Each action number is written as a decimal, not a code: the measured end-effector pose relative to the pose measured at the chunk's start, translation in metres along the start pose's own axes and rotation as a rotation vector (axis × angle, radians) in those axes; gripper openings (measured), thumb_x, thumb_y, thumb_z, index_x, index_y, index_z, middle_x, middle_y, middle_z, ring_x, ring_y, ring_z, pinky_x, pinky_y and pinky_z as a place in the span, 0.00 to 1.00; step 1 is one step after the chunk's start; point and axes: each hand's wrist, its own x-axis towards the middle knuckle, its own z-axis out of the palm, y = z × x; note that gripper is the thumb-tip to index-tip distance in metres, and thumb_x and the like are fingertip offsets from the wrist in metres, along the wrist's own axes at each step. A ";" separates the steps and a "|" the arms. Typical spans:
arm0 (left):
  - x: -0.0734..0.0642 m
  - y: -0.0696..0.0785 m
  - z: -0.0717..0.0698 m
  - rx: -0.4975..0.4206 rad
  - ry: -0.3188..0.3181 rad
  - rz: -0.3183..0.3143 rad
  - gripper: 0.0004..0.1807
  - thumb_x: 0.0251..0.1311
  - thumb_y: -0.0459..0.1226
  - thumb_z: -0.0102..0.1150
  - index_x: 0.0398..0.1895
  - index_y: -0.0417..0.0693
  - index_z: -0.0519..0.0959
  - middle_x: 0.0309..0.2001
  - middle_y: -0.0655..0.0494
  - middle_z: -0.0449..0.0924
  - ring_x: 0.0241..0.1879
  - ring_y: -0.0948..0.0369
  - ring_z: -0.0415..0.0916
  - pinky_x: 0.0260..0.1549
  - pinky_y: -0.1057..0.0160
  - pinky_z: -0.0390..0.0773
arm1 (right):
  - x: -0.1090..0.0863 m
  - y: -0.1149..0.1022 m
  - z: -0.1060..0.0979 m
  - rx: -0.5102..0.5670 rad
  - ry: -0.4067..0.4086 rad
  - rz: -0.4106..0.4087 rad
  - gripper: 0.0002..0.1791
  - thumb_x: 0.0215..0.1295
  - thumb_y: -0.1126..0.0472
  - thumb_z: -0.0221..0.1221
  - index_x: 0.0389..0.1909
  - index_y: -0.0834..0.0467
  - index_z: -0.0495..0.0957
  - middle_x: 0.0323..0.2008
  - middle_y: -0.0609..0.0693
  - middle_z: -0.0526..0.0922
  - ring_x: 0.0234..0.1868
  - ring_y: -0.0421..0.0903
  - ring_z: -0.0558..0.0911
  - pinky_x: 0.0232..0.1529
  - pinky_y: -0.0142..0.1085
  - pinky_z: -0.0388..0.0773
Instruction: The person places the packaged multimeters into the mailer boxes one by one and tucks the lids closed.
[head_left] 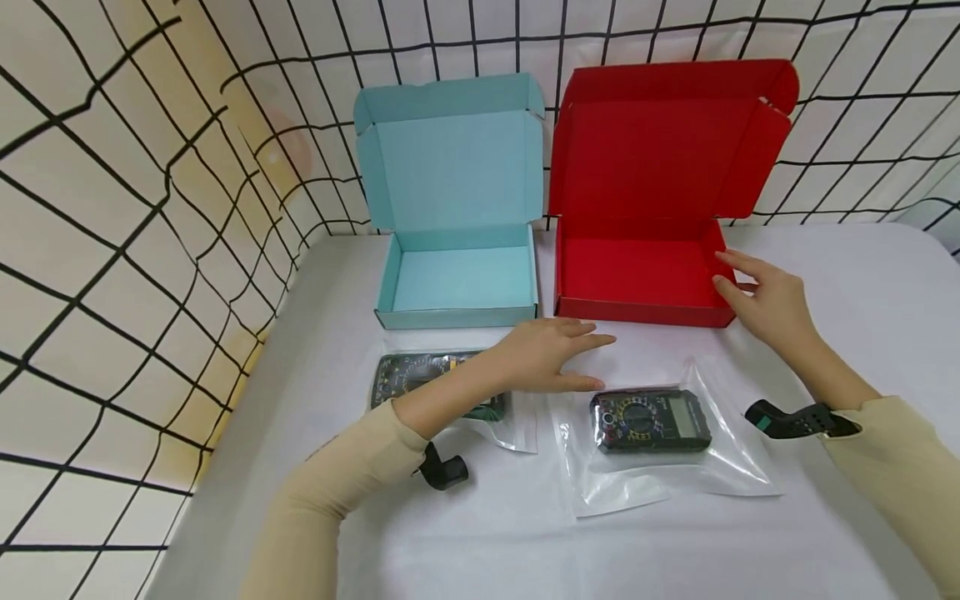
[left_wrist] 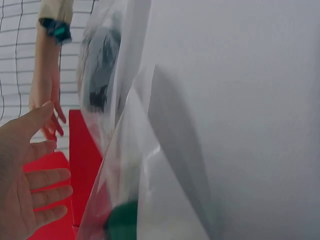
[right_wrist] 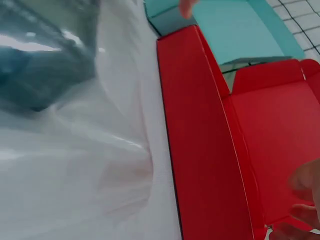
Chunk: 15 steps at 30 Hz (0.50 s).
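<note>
An open red cardboard box (head_left: 637,310) stands at the back, its lid raised. At its right side wall is my right hand (head_left: 774,304), thumb and fingers apart and lightly bent, fingertips right at the wall's edge. My left hand (head_left: 551,354) hovers in front of the boxes with its fingers stretched out, holding nothing. Below it lies a black multimeter (head_left: 651,419) in a clear plastic bag (head_left: 675,482). Another bagged multimeter (head_left: 401,372) is partly hidden under my left forearm. In the left wrist view the left palm (left_wrist: 12,185) shows with fingers spread.
A light blue cardboard box (head_left: 457,318), also with its lid up, stands left of the red one. Black wire grid (head_left: 112,250) rises along the left side and behind the boxes. A white cloth (head_left: 480,550) covers the table.
</note>
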 end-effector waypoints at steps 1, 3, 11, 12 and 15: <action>0.001 0.002 0.001 0.005 -0.004 0.008 0.35 0.58 0.62 0.44 0.68 0.64 0.57 0.65 0.56 0.62 0.64 0.58 0.60 0.58 0.56 0.67 | 0.001 0.001 0.000 -0.003 -0.010 0.015 0.28 0.66 0.54 0.49 0.64 0.62 0.62 0.60 0.67 0.66 0.54 0.67 0.69 0.43 0.47 0.73; 0.003 0.006 0.003 0.015 -0.014 0.023 0.35 0.58 0.62 0.44 0.68 0.64 0.57 0.65 0.57 0.62 0.65 0.58 0.59 0.60 0.56 0.64 | 0.005 0.004 -0.001 -0.015 -0.033 0.046 0.29 0.66 0.53 0.47 0.65 0.63 0.59 0.58 0.70 0.66 0.53 0.68 0.70 0.43 0.48 0.73; 0.008 0.021 0.011 0.064 -0.068 0.038 0.35 0.57 0.63 0.43 0.68 0.66 0.55 0.67 0.60 0.60 0.65 0.60 0.57 0.62 0.57 0.61 | 0.015 0.016 -0.003 0.003 -0.115 0.189 0.33 0.67 0.49 0.41 0.68 0.60 0.50 0.59 0.73 0.62 0.54 0.71 0.67 0.45 0.54 0.70; 0.008 0.023 0.012 0.073 -0.066 0.042 0.36 0.57 0.63 0.43 0.68 0.66 0.55 0.66 0.60 0.60 0.65 0.61 0.57 0.61 0.57 0.61 | 0.015 0.017 -0.002 0.010 -0.124 0.207 0.33 0.67 0.48 0.41 0.68 0.60 0.49 0.59 0.73 0.62 0.55 0.71 0.66 0.45 0.55 0.69; 0.009 0.029 0.016 0.093 -0.058 0.039 0.38 0.55 0.66 0.41 0.69 0.66 0.54 0.66 0.61 0.61 0.64 0.62 0.59 0.60 0.59 0.63 | 0.017 0.021 -0.001 0.013 -0.128 0.231 0.34 0.67 0.47 0.40 0.69 0.59 0.49 0.59 0.73 0.62 0.59 0.70 0.62 0.46 0.55 0.69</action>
